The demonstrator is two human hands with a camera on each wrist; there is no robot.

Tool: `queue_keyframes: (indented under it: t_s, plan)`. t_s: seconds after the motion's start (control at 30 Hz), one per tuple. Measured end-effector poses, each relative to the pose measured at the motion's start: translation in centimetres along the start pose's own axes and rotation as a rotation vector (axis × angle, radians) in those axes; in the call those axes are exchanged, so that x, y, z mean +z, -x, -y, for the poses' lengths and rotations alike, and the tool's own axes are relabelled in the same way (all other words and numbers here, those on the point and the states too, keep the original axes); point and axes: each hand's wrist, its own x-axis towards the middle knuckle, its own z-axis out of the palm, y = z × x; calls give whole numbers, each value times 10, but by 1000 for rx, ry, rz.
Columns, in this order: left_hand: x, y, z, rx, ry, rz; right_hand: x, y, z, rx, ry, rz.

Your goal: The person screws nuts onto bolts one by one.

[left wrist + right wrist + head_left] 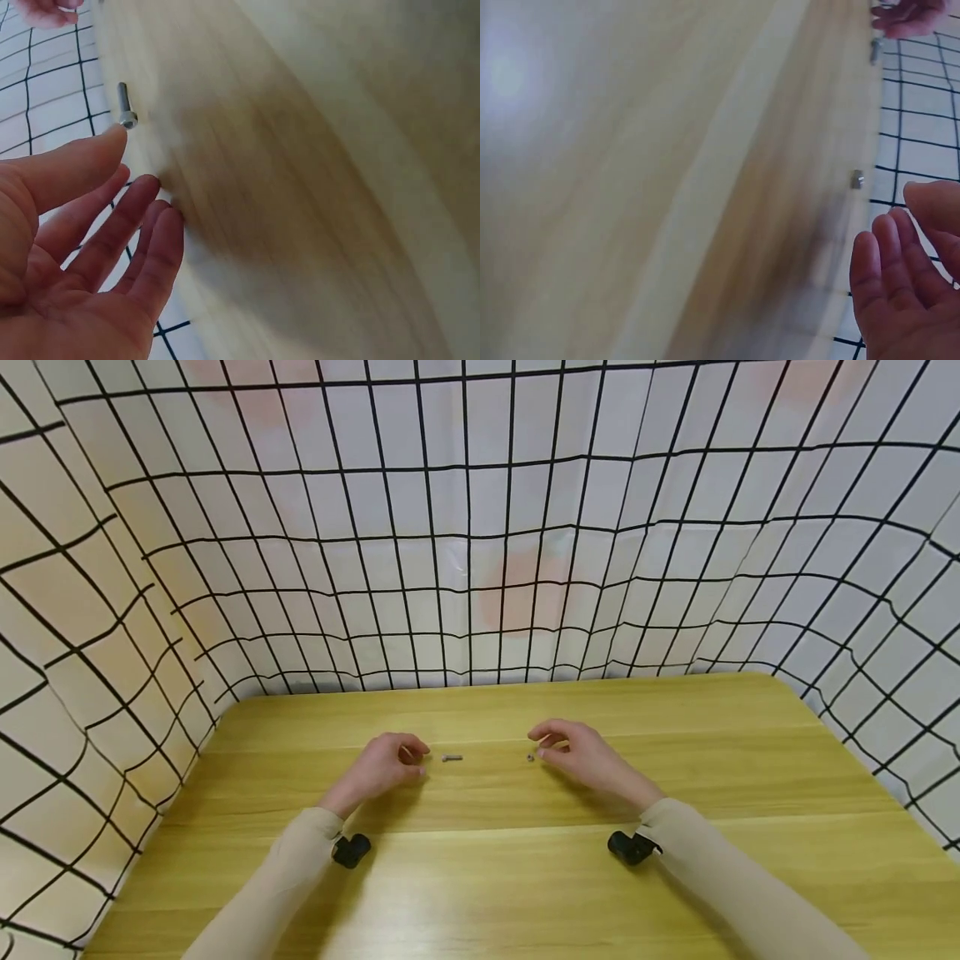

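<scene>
On the wooden table lies a small metal bolt [452, 757], its socket head toward my left hand [386, 766]. That hand holds nothing; its fingers are loosely bent and apart from the bolt, and the left wrist view shows the bolt [126, 106] just beyond the thumb tip. To the right, a small metal nut [530, 757] lies on the table beside the fingertips of my right hand [576, 752]. The right hand is likewise loosely curved with nothing in it. In the right wrist view the nut [857, 179] sits a little away from the thumb.
The wooden table [480, 877] spans the space under both arms. A white curtain with a black grid [450, 552] rises behind its far edge and along the sides. Small black cameras [351, 851] are strapped at both sleeves.
</scene>
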Motion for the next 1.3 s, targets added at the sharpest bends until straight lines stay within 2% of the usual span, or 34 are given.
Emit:
queue_keyframes:
  t_s: [0.13,0.37,0.43,0.77,1.13,1.3]
  plan:
    - [-2,-4,4,-12,31,8,0,-4,-5,9,40,38]
    - [0,-9,10,-89,160,-1,-1,-9,-14,29,75,87]
    - [0,-10,10,-95,169,-6,-2,-10,-17,21,76,96]
    - [7,-21,5,-111,127,-31,-4,-13,-23,-5,53,104]
    - [11,-26,7,-66,88,-30,-3,-17,-23,-19,70,130]
    - [13,-28,2,-64,64,-24,-3,-18,-22,-6,69,146]
